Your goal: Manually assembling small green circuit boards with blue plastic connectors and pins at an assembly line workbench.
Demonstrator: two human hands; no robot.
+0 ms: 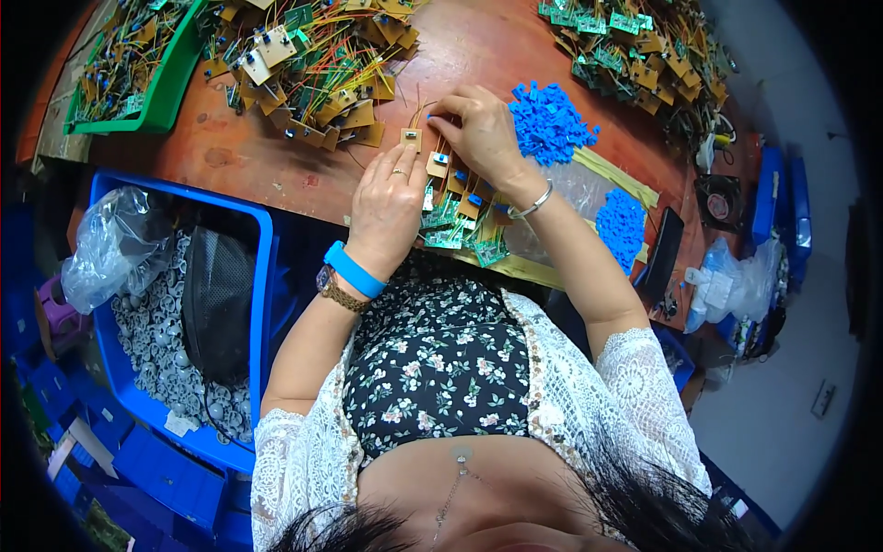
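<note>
A small brown circuit board [411,135] with a dark part on its face lies at the fingertips of my left hand [386,198], which steadies its near edge. Just beyond, my right hand [483,133] pinches a tiny blue plastic piece [430,117] between thumb and forefinger, beside the board's thin wires. Under and beside that hand are several brown boards with blue pieces [441,160] on them, wired to green circuit boards [445,237] near the table's front edge. A heap of blue plastic pieces [552,124] sits right of my right hand.
Tangled wired boards [322,74] pile up at the back left, and more [644,46] at the back right. A green tray [175,92] stands far left. Below it, a blue bin [262,304] holds grey parts. A second blue heap [621,228] lies by my right forearm.
</note>
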